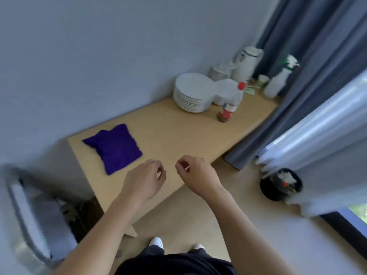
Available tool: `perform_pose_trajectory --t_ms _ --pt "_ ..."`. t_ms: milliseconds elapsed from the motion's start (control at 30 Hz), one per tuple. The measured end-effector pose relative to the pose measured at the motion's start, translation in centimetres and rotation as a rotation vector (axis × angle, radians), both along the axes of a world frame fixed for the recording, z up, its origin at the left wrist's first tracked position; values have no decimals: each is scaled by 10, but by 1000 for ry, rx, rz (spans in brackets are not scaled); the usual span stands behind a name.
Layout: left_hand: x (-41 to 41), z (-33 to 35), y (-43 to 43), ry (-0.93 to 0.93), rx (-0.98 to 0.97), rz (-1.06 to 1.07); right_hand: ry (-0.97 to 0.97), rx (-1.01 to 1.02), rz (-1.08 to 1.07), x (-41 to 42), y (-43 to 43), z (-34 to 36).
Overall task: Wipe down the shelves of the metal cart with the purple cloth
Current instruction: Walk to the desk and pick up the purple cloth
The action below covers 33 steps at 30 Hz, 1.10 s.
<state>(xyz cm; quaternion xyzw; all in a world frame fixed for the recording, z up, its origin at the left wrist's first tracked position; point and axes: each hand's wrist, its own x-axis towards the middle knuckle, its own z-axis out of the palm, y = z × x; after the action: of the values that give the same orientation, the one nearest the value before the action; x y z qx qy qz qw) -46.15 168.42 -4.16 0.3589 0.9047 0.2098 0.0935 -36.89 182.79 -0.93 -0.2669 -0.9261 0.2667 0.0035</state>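
Purple cloth [114, 148] lies flat beside empty left hand [146, 180].

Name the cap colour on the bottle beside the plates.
Red cap, seen in the head view.

Pale wall [99, 46], wooden table [178, 132], blue curtain [317, 56], beige floor [228, 225].

No text is showing clearly enough to read anywhere. The bottle [230, 104] on the wooden table [178, 135] is wearing a red and white label, its print blurring beyond reading.
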Motion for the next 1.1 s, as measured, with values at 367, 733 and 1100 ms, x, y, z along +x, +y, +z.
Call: perform_pose_trajectory --t_ms 367,733,1100 --pt "-62 -30 -67 -108 -38 491 -42 -95 456 -140 -31 -38" --pt "-74 -49 -37 -165 -86 810 -80 -11 816 -241 -13 -71" --pt "-49 -57 -29 -210 -37 1019 -288 254 962 -258 -37 -124"
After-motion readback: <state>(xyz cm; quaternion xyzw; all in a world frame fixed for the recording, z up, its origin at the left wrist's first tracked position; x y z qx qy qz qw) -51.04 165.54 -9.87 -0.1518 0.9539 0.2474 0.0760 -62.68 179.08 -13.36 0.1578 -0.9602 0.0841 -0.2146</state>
